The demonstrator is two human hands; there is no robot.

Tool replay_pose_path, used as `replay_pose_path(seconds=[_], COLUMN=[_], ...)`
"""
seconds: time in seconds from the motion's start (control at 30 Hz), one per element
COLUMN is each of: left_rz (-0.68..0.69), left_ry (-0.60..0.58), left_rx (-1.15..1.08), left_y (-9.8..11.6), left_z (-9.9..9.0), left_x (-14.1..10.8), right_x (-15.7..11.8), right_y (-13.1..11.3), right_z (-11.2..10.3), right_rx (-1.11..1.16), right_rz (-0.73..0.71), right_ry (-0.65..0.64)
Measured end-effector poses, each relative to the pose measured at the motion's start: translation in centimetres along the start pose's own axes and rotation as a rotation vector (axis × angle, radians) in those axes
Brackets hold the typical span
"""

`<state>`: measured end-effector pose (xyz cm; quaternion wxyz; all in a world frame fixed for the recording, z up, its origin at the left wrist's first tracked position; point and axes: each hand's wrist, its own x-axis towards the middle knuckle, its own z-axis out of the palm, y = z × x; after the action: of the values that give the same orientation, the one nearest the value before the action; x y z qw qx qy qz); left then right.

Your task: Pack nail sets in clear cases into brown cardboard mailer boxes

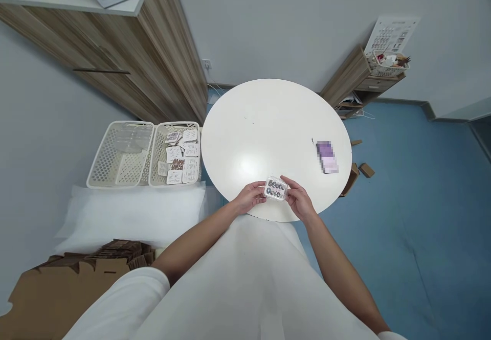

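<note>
Over the near edge of the white oval table (268,125), a small clear plastic box of press-on nails (275,188) is held between both hands. Dark, shiny nails show in two rows inside it. My left hand (249,197) grips the left side of the box, fingers closed on its edge. On the opposite side, my right hand (299,199) pinches the right edge, its index finger near the top corner. Whether the lid is fully closed cannot be made out.
Left of the table, a white basket (152,176) holds cards (191,168), some with nails. Another basket (94,171) contains clear plastic boxes (134,138). A blurred purple item (327,157) lies on the table's right. Cardboard (69,299) is at lower left.
</note>
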<state>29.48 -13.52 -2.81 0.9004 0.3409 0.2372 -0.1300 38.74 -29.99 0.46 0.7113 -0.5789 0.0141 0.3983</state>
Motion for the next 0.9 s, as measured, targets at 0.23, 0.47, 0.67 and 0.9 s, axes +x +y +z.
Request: replay_pose_path(seconds=[0.23,0.47,0.67,0.9], left_rz=[0.071,0.076,0.126,0.139], left_ry=[0.033,0.104,0.165,0.183], left_rx=[0.0,0.253,0.389,0.41], left_y=[0.1,-0.5,-1.1,-1.5], left_z=[0.1,-0.6,-1.0,-1.1], left_x=[-0.1,-0.8,-0.5,-0.3], right_x=[-0.7,-0.8,-1.3,-1.6], right_y=[1.5,1.8,1.3,0.9], right_z=[0.5,0.2,0.1,0.3], right_rx=[-0.071,-0.16,-0.237,-0.246], right_rz=[0.049,0.007,0.012,0.032], right_ry=[0.141,0.19,0.129,0.149])
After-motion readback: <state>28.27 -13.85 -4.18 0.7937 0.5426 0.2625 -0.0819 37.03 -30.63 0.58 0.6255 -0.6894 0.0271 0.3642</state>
